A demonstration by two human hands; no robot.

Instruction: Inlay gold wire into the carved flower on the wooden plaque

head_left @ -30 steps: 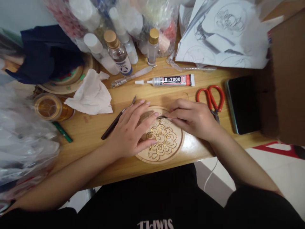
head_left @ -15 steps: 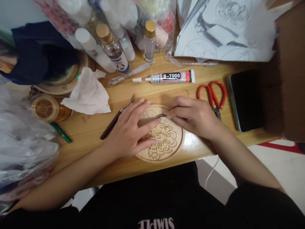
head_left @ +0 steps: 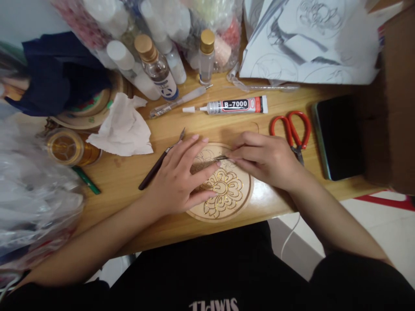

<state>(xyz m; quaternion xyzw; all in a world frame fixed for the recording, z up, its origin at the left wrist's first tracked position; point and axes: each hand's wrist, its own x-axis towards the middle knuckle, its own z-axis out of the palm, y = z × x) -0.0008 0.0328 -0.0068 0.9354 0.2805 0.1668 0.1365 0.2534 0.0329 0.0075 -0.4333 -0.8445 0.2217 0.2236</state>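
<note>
A round wooden disc (head_left: 244, 203) lies on the desk, with a flower of gold wire (head_left: 221, 187) on its lower half and drawn outlines on its upper part. My left hand (head_left: 180, 175) rests across the disc's left side, fingers spread, hiding that part. My right hand (head_left: 267, 157) is at the upper right edge, its fingers closed around slim metal tweezers (head_left: 222, 158). Their tips point left, close to my left index fingertip, over the drawn part. Whether the tips grip anything is too small to tell. A thin wire strand (head_left: 257, 127) shows above my right hand.
A dark-handled craft knife (head_left: 154, 170) lies left of my left hand. Behind are a glue tube (head_left: 236, 105), a pen (head_left: 181, 101) and bottles (head_left: 162, 75). Red-handled pliers (head_left: 292, 129) and a phone (head_left: 339, 138) lie right; crumpled tissue (head_left: 121, 125) and a wire spool (head_left: 69, 147) left.
The whole view has shifted slightly, so everything appears a little further right. Both hands keep nearly the same pose on the disc, with the tweezers still in my right hand.
</note>
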